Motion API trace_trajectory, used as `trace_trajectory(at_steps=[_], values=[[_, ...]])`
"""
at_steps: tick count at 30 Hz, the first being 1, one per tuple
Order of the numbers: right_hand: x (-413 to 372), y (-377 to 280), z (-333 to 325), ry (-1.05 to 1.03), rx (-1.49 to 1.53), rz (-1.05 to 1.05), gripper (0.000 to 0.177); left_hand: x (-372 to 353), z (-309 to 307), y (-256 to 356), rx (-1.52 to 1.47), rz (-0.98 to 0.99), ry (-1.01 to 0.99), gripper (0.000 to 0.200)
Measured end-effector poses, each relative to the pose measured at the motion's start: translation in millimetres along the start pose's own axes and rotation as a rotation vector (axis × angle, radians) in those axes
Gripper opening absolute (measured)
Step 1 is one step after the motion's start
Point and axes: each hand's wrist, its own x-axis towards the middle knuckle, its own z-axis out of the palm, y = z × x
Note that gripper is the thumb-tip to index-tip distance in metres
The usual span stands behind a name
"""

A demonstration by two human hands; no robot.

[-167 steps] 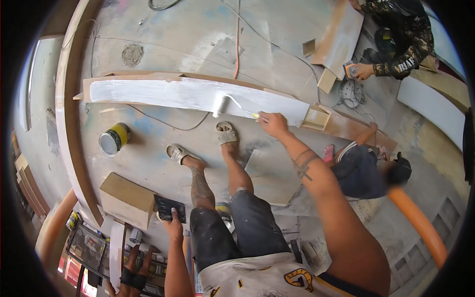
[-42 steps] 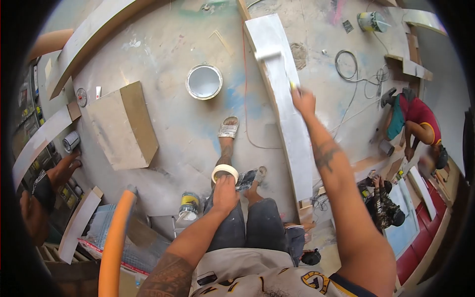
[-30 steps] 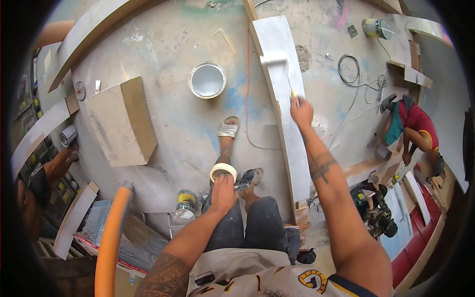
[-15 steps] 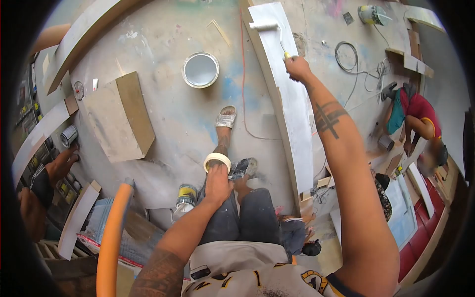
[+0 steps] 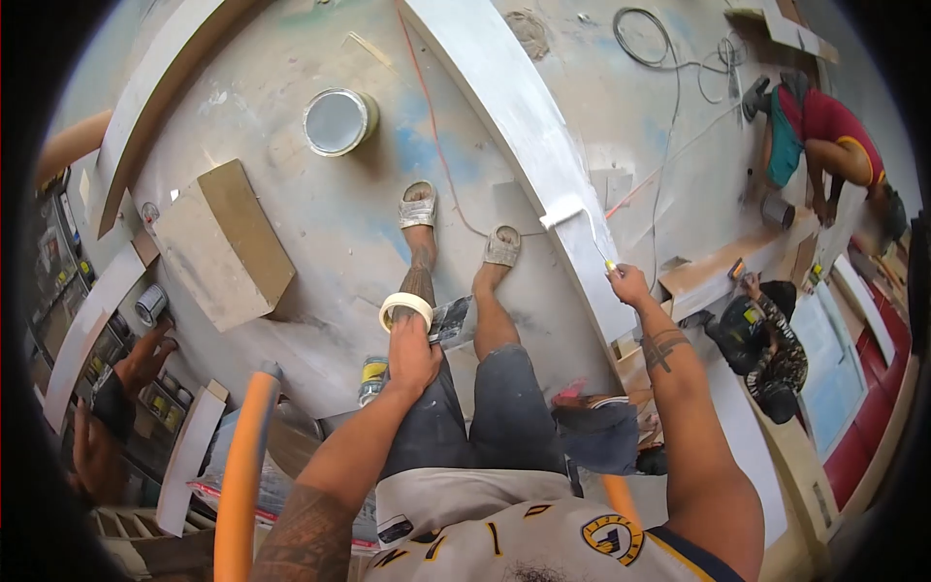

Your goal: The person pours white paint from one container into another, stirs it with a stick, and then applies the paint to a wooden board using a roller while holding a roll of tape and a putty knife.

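Note:
My right hand [image 5: 629,285] is closed around the yellow handle of a paint roller [image 5: 561,212]. The roller's white sleeve rests at the left edge of a long white-painted board [image 5: 519,107], which appears curved in this view. In front of my thighs, my left hand [image 5: 415,357] grips a cream roll of masking tape [image 5: 426,307]. A flat, dark, paint-smeared piece [image 5: 452,321] juts out to the right from the same hand, its gripped end hidden.
An open paint bucket [image 5: 368,118] stands ahead on the stained floor. A wooden block [image 5: 218,242] lies left, near an orange tube [image 5: 244,475]. Two people [image 5: 824,136] [image 5: 761,339] crouch at right. A red cord [image 5: 427,116] and grey cable [image 5: 669,63] cross the floor.
My right hand has drawn the roller back toward me along the board. The left hand keeps its hold on the tape. My right foot has stepped forward, and the view has shifted.

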Motion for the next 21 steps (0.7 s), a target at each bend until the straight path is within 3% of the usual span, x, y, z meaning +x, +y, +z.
trace_trajectory(at_steps=[2, 4, 6, 9, 12, 16, 19, 21], values=[[-15, 33, 6, -0.037, 0.096, 0.080, 0.038, -8, 13, 3, 0.025, -0.002, -0.014, 0.032], [-9, 51, 18, 0.017, 0.054, -0.037, 0.036, -16, 27, 6, 0.039, -0.017, -0.022, 0.031], [12, 28, 26, 0.162, 0.014, -0.264, 0.035, -23, 39, 5, 0.054, -0.032, 0.020, 0.030], [72, -43, 32, 0.344, 0.065, -0.460, 0.035, -32, 52, 10, 0.066, -0.042, 0.031, 0.031], [123, -159, 14, 0.328, 0.112, -0.472, 0.046, -39, 68, 15, 0.090, -0.060, 0.028, 0.032], [138, -270, -32, 0.056, 0.324, -0.292, 0.049, -49, 88, 14, 0.177, -0.064, -0.053, 0.037], [169, -245, -39, 0.233, 0.225, -0.414, 0.049, -51, 93, 19, 0.216, -0.052, -0.074, 0.038], [149, -196, -63, -0.009, 0.097, -0.300, 0.050, -56, 97, 22, 0.227, -0.036, -0.081, 0.038]])
